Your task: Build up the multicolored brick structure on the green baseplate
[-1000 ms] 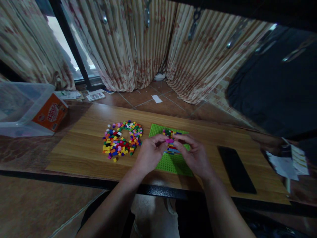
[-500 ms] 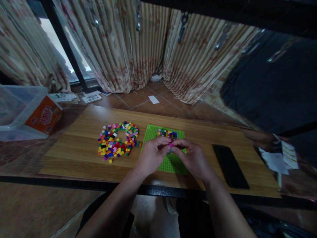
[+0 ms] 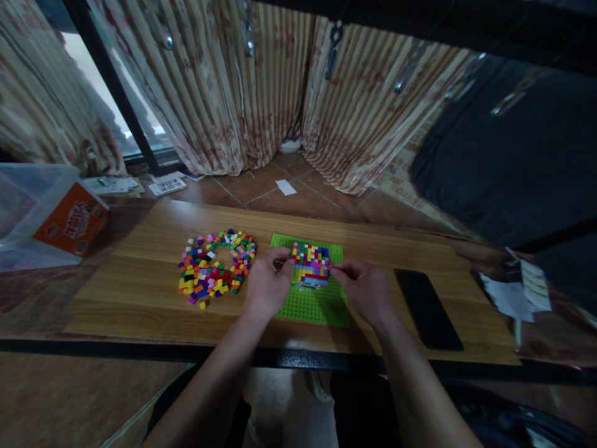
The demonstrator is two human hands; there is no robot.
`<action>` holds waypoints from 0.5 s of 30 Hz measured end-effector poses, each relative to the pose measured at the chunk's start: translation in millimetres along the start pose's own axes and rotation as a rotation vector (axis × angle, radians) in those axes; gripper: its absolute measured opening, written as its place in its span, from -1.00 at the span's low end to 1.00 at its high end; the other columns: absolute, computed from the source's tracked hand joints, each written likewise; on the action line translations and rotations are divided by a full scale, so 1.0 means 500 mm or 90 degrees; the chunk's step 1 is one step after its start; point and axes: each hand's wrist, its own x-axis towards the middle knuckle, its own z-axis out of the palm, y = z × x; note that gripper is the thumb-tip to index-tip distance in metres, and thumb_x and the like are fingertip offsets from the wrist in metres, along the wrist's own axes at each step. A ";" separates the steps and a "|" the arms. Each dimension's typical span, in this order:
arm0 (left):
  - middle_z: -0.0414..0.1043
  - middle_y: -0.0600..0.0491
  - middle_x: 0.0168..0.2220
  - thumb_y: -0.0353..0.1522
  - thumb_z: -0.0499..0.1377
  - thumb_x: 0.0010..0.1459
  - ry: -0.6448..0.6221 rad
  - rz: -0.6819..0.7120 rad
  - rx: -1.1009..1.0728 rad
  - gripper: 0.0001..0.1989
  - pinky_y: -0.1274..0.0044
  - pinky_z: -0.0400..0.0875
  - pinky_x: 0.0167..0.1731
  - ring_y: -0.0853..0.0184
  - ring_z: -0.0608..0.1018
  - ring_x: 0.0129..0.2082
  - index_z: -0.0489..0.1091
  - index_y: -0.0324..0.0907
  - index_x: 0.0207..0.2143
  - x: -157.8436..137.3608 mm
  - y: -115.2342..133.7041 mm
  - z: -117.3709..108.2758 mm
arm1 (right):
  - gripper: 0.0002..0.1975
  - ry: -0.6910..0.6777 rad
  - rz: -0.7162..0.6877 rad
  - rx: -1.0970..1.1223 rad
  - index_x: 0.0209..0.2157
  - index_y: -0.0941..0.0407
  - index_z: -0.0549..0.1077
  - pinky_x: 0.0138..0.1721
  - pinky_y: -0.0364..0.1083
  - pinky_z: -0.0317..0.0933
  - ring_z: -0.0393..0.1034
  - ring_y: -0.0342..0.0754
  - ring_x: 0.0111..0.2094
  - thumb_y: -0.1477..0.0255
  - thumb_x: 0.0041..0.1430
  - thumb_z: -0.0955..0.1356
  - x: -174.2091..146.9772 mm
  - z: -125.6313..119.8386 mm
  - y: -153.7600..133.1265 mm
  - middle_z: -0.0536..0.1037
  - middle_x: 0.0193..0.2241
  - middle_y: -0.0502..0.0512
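Observation:
A green studded baseplate (image 3: 312, 308) lies on the wooden board, bearing a many-coloured block of toy bricks (image 3: 310, 264). My right hand (image 3: 364, 289) is at the block's right side, thumb and forefinger pinched on a small pink brick (image 3: 331, 267) that looks to touch or nearly touch the block's edge. On the left of the block, my left hand (image 3: 268, 283) rests over the baseplate's edge, thumb and forefinger apart and nothing visible between them. Its other fingers are curled and partly hidden.
Loose coloured bricks (image 3: 214, 267) are spread in a ring-like heap left of the baseplate. A black phone-like slab (image 3: 428, 310) lies to the right on the wooden board (image 3: 140, 298). A clear plastic bin (image 3: 41, 218) stands far left; papers (image 3: 508, 295) lie far right.
My hands have parted from above the brick block, left hand leftward and right hand slightly rightward, uncovering it. The pink brick, earlier between both hands, is now at my right fingertips. The view shifted slightly.

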 end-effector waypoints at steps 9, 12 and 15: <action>0.59 -0.07 -0.16 -0.41 0.17 0.13 -0.066 -0.006 0.076 -0.79 0.43 0.48 -0.17 0.27 0.59 -0.25 0.49 -0.23 -0.17 -0.010 0.017 -0.003 | -0.74 0.061 -0.020 -0.112 -0.55 0.07 0.50 -0.48 -0.08 0.07 0.37 -0.05 -0.55 0.20 0.06 0.39 -0.003 0.021 -0.016 0.54 -0.60 0.05; 0.59 -0.06 -0.18 -0.41 0.17 0.13 -0.070 -0.001 0.072 -0.81 0.45 0.48 -0.19 0.28 0.60 -0.27 0.50 -0.22 -0.19 -0.011 0.020 -0.005 | -0.74 0.065 -0.023 -0.116 -0.58 0.07 0.49 -0.48 -0.08 0.07 0.39 -0.04 -0.55 0.21 0.05 0.40 -0.003 0.027 -0.017 0.55 -0.60 0.05; 0.59 -0.07 -0.17 -0.40 0.16 0.15 -0.079 -0.007 0.083 -0.81 0.44 0.47 -0.21 0.27 0.60 -0.28 0.50 -0.23 -0.18 -0.011 0.023 -0.007 | -0.69 0.056 -0.039 -0.108 -0.58 0.07 0.50 -0.49 -0.09 0.07 0.39 -0.04 -0.55 0.14 0.05 0.41 -0.003 0.034 -0.015 0.55 -0.60 0.06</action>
